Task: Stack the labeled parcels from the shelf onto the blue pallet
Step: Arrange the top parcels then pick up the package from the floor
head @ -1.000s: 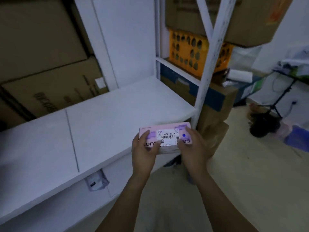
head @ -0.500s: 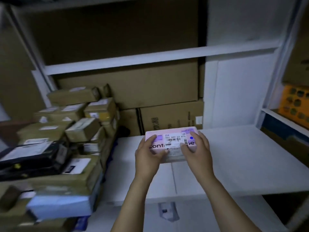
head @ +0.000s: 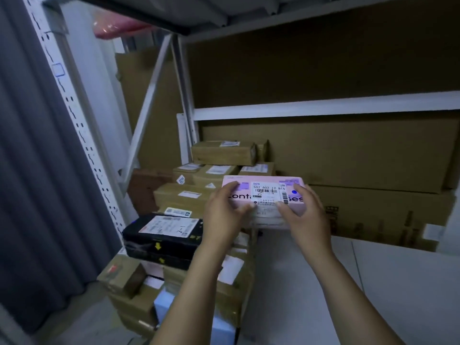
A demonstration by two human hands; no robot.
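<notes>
Currently, head view: the pale pink rectangular cardboard box with a white barcode label (head: 266,195) is in mid-air. Left hand (head: 225,210) and right hand (head: 305,210) each grip an end, thumbs on top. It's beside the pile of brown labelled parcels (head: 184,195), over the white shelf board (head: 373,282). Likely mid-carry. Next: find a flat spot. Can't see the pallet.

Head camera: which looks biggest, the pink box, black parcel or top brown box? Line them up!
First, pink box and black parcel: about alike, can't rank.
Last, top brown box, though it sits farther back.
</notes>
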